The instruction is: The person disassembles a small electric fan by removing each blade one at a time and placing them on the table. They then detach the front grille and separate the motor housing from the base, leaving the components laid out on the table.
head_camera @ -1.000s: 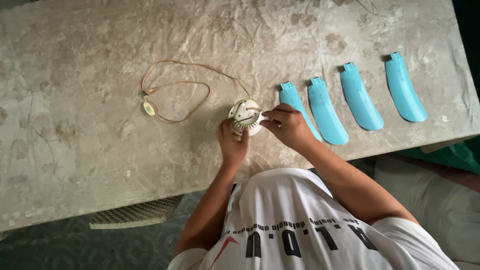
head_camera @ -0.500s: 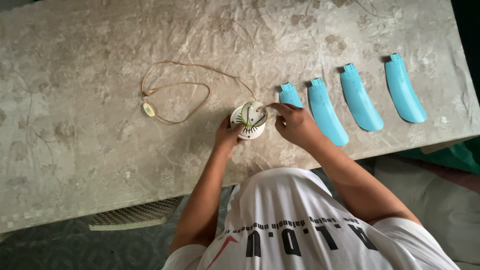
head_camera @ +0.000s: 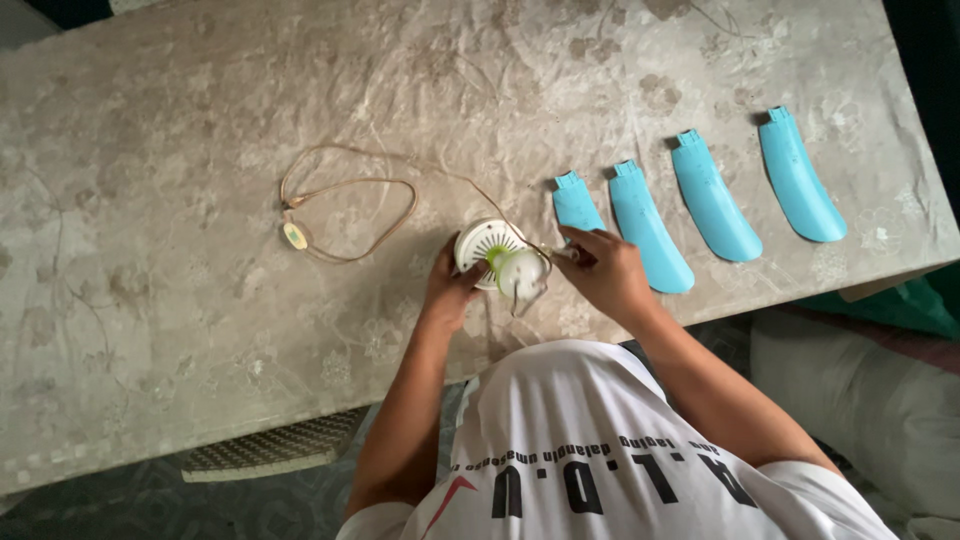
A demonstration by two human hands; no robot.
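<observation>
A small round white fan motor housing lies tipped on the table near its front edge, with a green hub and a white cap facing me. My left hand grips the housing from its near left side. My right hand pinches a thin wire or pin at the cap's right side. A tan cord loops from the housing out to the left and ends in a small inline switch. Just beyond my right hand lies the nearest of several turquoise fan blades.
The other turquoise blades lie in a row toward the table's right end. A beige floral cloth covers the table. A woven mat is on the floor below the front edge.
The housing has been tipped over toward me, so the green hub and cap now show. My right hand dropped from the housing's top to its right side. The view shifted slightly.
</observation>
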